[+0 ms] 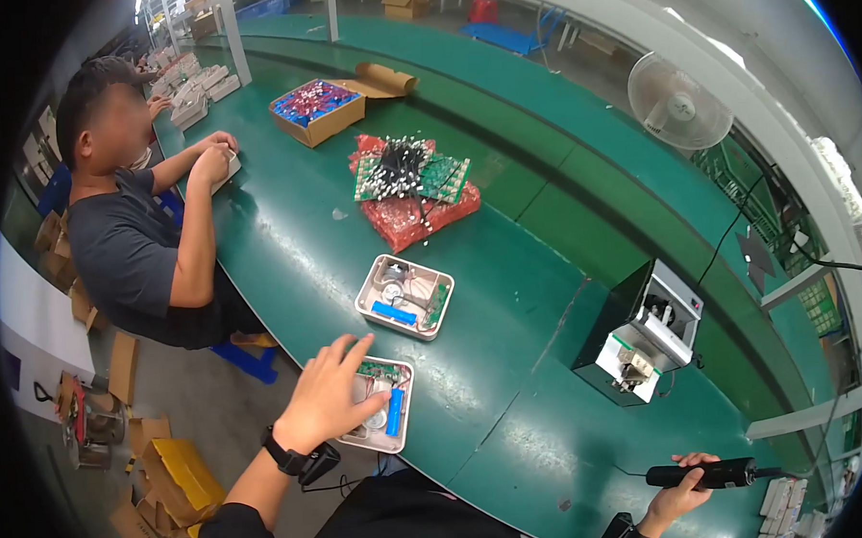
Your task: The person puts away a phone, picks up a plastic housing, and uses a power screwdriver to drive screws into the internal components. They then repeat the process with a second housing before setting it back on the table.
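While our left hand (326, 399) spreads palm down over the nearer white case (408, 405) at the lower centre of the frame, our right hand (686, 491) wraps its fingers around a black cylindrical tool (719, 474) at the lower right, thin tip pointing left. The left fingers are extended, thumb apart above the case interior; whether they touch it, we cannot tell. Inside we find a blue cylindrical cell (395, 412). Near the centre we note a second white case (395, 326), holding similar parts. Above it, green circuit boards (446, 177) lie on red wrap (410, 229); at the right stands a bench device (645, 332)
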{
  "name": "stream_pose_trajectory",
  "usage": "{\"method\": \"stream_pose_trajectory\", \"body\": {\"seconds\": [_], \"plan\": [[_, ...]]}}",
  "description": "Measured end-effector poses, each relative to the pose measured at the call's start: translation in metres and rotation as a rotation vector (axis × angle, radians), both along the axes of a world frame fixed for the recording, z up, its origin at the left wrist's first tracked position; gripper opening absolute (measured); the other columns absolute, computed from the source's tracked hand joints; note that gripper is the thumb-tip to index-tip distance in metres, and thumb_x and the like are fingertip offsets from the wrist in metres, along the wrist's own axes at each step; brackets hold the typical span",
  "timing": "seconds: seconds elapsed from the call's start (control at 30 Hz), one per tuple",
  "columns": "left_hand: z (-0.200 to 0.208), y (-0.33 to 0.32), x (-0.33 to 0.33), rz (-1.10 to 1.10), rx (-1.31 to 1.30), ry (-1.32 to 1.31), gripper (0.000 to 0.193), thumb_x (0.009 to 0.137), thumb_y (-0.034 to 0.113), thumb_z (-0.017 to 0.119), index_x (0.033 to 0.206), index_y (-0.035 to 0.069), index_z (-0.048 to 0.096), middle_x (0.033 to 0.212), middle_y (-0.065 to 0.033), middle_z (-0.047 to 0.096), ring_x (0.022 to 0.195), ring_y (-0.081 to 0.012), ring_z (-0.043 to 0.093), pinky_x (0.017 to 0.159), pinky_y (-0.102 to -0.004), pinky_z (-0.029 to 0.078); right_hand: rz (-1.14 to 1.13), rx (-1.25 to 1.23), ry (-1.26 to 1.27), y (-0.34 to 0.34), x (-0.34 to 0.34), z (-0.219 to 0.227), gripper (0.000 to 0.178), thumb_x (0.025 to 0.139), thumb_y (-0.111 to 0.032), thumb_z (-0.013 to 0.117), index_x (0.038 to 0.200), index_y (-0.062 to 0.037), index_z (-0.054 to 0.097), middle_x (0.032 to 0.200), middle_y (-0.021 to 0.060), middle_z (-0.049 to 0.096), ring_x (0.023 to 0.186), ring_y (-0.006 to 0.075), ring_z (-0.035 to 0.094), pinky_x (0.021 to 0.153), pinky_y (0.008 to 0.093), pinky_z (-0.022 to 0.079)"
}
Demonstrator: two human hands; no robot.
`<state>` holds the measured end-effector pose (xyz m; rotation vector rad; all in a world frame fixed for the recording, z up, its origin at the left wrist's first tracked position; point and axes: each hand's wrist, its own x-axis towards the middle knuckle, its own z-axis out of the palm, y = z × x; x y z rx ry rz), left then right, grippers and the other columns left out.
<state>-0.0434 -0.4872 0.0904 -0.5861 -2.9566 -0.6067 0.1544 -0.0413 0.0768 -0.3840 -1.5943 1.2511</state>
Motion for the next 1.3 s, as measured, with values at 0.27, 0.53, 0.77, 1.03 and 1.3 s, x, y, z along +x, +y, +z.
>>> {"method": "stream_pose_trajectory", "body": {"seconds": [0.27,0.53,0.77,1.03,1.3], "plan": [[-0.048,0.011,-0.008,0.217,0.332,-0.037,0.048,0.084,0.021,0.067,0.126,0.001,0.055,0.131,-0.0212,0.049,0.117,-0.0386,0.05,0.1,-0.0436,0.04,0.074,-0.033,0.02,0.005,0.003,-0.003,0.039,0.094,-0.035,0.067,0.102,-0.006,0.042,0.069,0.0032,0.045,0.055,0.0123,0.045,0.057,0.0277,0.044],[-0.043,0.017,-0.037,0.272,0.502,0.149,0.03,0.087,0.011,0.06,0.116,0.001,0.06,0.136,-0.024,0.047,0.126,-0.0391,0.046,0.107,-0.0433,0.035,0.068,-0.039,0.026,-0.003,0.0,-0.007,0.037,0.094,-0.033,0.067,0.103,-0.0063,0.042,0.066,0.0021,0.044,0.052,0.0115,0.044,0.054,0.0257,0.041],[-0.048,0.03,-0.054,0.051,0.497,-0.047,0.02,0.088,0.009,0.058,0.105,0.002,0.064,0.143,-0.028,0.041,0.133,-0.0405,0.043,0.109,-0.0445,0.033,0.082,-0.058,0.059,0.003,0.011,-0.012,0.041,0.092,-0.035,0.069,0.105,-0.0064,0.043,0.066,0.0021,0.045,0.052,0.0115,0.044,0.052,0.026,0.041],[-0.047,0.112,-0.006,-0.163,0.617,-0.196,0.015,0.083,0.009,0.064,0.097,0.002,0.064,0.143,-0.0315,0.038,0.132,-0.0435,0.043,0.109,-0.0466,0.034,0.028,-0.143,0.016,0.001,-0.009,-0.012,0.039,0.089,-0.029,0.074,0.105,-0.0082,0.045,0.068,0.0007,0.046,0.051,0.011,0.045,0.05,0.0264,0.041],[-0.012,0.174,0.023,-0.399,0.589,-0.159,0.039,0.079,0.016,0.07,0.116,0.007,0.06,0.149,-0.0297,0.027,0.14,-0.0448,0.028,0.113,-0.0567,0.022,0.048,-0.071,-0.044,0.0,-0.007,-0.015,0.03,0.088,-0.014,0.07,0.099,-0.0065,0.044,0.067,0.003,0.049,0.05,0.0133,0.048,0.049,0.0278,0.043]]}}
